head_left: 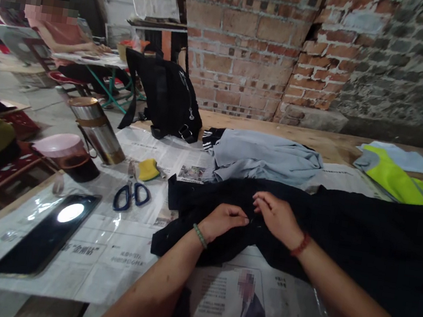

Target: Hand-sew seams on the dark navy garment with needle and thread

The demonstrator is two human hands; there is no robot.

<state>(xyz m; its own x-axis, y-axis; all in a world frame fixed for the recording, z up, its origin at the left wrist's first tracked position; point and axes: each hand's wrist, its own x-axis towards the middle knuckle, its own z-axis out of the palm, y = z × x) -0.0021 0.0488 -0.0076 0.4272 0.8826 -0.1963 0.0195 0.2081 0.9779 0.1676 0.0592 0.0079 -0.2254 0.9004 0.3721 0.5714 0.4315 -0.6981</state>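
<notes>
Dark trousers (358, 239) lie spread across the newspaper-covered table, their waistband end at the left. My left hand (223, 223), with a green bead bracelet at the wrist, is closed on the cloth near the crotch, thumb and fingers together. Just to its right, my right hand (278, 217) hovers over the same spot with curled fingers pinched together. Whatever is between those fingertips is too small to make out. A tiny pale mark shows on the dark fabric between the two hands.
Left of the trousers lie blue-handled scissors (131, 195), a yellow sponge (149, 169) and a phone (47, 234). Behind them stand a steel flask (96, 131), a pink-lidded jar (69, 156) and a black backpack (165, 96). Grey clothing (265, 156) and a neon vest (395, 175) lie farther back.
</notes>
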